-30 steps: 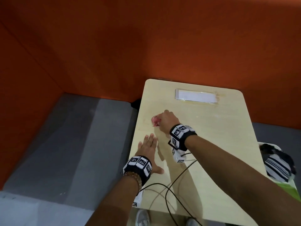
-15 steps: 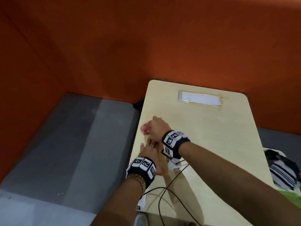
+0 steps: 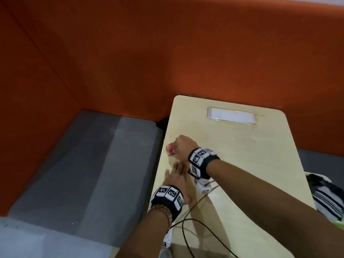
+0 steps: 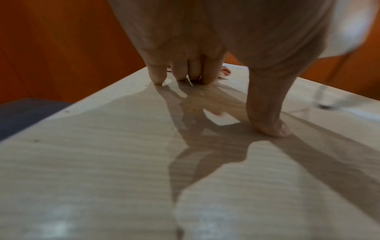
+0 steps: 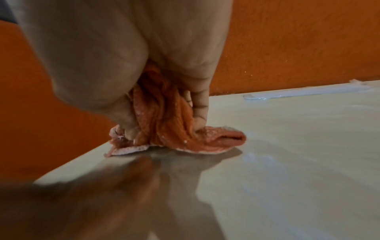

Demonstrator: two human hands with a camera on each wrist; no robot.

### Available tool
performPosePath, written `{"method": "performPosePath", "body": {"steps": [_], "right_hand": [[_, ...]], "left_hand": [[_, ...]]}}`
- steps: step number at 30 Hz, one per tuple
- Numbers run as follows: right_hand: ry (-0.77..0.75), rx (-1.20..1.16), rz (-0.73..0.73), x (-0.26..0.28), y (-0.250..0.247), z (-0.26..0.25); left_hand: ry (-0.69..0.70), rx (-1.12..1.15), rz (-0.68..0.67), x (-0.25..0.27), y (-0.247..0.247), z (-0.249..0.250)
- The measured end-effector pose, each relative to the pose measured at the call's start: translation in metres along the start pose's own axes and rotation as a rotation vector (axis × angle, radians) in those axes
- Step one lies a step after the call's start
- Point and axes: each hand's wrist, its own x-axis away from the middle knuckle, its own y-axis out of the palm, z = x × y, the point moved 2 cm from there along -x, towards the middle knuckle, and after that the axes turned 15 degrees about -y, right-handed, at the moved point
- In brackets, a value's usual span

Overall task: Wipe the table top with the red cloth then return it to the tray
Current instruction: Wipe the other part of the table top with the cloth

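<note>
The red cloth (image 3: 170,148) is bunched in my right hand (image 3: 181,147), which grips it and presses it onto the pale wooden table top (image 3: 242,155) near the table's left edge. In the right wrist view the cloth (image 5: 164,129) hangs crumpled between my thumb and fingers and touches the wood. Just behind it, my left hand (image 3: 176,178) lies flat on the table with straight fingers, partly under my right wrist. The left wrist view shows its fingertips (image 4: 158,78) and thumb pressing the surface. The tray itself is mostly out of view.
A white rectangular plate (image 3: 231,116) is set into the table's far side. Orange padded walls (image 3: 167,53) enclose the back and left. A grey bench seat (image 3: 83,164) lies left of the table. Black cables (image 3: 193,220) trail across the near edge. Striped fabric (image 3: 327,198) sits at the right.
My right hand has dragged the cloth leftward toward the table's left edge, crossing over my left hand's fingers. The left hand has stayed flat in place.
</note>
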Motion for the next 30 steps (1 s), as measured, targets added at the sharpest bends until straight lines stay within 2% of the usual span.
{"method": "performPosePath", "body": {"steps": [3,7,10,13,16,21,27,30], "right_hand": [[-0.003,0.057,-0.054,0.018,0.004,0.000],[0.006,0.056,0.059,-0.014,-0.029,0.000],[0.009,-0.017,0.061,-0.024,-0.038,0.000],[-0.058,-0.035,-0.018,-0.002,-0.020,-0.001],[-0.114,0.046,-0.082,0.029,-0.002,0.006],[-0.102,0.025,0.002,-0.005,-0.027,0.009],[-0.128,0.032,-0.086,0.030,0.001,0.012],[-0.098,0.008,-0.062,0.012,-0.016,0.012]], "left_hand": [[-0.006,0.011,0.011,0.003,-0.002,0.001],[-0.012,-0.004,-0.030,0.000,-0.002,-0.001],[-0.015,0.024,-0.029,-0.002,0.001,-0.002],[-0.010,0.032,-0.008,0.001,0.000,-0.001],[0.015,0.056,0.012,0.000,0.002,-0.001],[0.007,0.029,-0.003,0.001,0.002,-0.005],[0.000,0.053,0.001,0.000,0.004,-0.001],[-0.003,0.010,-0.003,0.000,0.003,-0.001]]}}
